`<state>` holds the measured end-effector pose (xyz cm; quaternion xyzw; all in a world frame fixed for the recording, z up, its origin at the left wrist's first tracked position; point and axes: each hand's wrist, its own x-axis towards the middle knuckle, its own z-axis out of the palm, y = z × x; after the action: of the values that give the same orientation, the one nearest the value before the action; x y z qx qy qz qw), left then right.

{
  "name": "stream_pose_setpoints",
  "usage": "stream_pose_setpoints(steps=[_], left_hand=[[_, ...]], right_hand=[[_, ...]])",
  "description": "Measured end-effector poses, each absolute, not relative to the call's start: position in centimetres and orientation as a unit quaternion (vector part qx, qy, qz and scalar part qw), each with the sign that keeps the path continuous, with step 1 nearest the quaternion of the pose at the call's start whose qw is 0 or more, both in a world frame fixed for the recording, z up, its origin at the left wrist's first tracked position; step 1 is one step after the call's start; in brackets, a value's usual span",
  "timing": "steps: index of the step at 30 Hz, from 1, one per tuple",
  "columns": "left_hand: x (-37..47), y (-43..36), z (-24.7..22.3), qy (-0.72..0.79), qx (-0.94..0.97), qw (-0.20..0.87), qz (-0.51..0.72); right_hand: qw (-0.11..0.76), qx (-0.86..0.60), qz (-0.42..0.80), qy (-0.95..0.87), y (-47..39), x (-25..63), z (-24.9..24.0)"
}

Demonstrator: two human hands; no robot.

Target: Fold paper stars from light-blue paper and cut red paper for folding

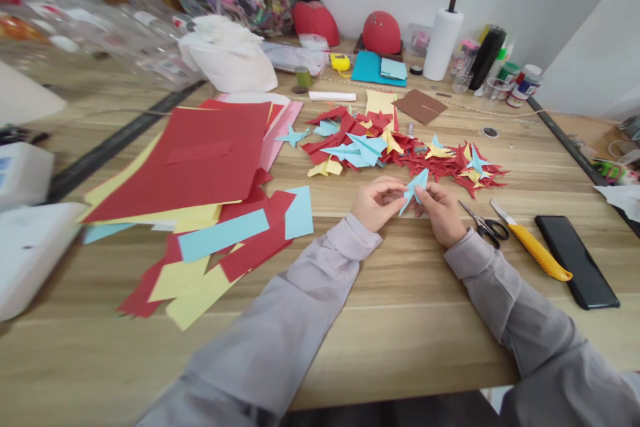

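A small folded piece of light blue paper [416, 189] is pinched between my two hands above the middle of the table. My left hand [379, 203] grips its left side with thumb and fingers, and my right hand [441, 211] grips its right side. Just beyond my hands lies a long pile of folded paper shapes in red [345, 127], yellow and light blue, with a blue paper plane [357, 151] on top. To the left, large red sheets [200, 147] rest on yellow ones, with cut strips of blue [223, 235], red and yellow paper nearer to me.
Scissors [487, 227], a yellow utility knife [543, 252] and a black phone [577, 260] lie right of my right hand. A white bottle [443, 43], jars and a blue folder [370, 69] stand or lie at the back. Plastic bottles [125, 40] are at the far left.
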<state>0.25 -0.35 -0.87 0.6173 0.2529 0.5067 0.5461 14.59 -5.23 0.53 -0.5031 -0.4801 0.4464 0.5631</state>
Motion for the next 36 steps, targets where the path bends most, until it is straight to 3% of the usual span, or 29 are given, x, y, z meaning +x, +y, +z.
stream_pose_setpoints(steps=[14, 29, 36], left_hand=[[0.4, 0.1, -1.3, 0.291, 0.640, 0.475, 0.530], [0.4, 0.1, -0.5, 0.340, 0.495, 0.636, 0.485], [0.1, -0.4, 0.0, 0.319, 0.502, 0.662, 0.456]], right_hand=[[0.556, -0.501, 0.443, -0.493, -5.4, 14.6, 0.6], [0.520, -0.520, 0.440, -0.515, -5.3, 14.5, 0.5], [0.524, -0.530, 0.429, -0.510, -5.3, 14.5, 0.3]])
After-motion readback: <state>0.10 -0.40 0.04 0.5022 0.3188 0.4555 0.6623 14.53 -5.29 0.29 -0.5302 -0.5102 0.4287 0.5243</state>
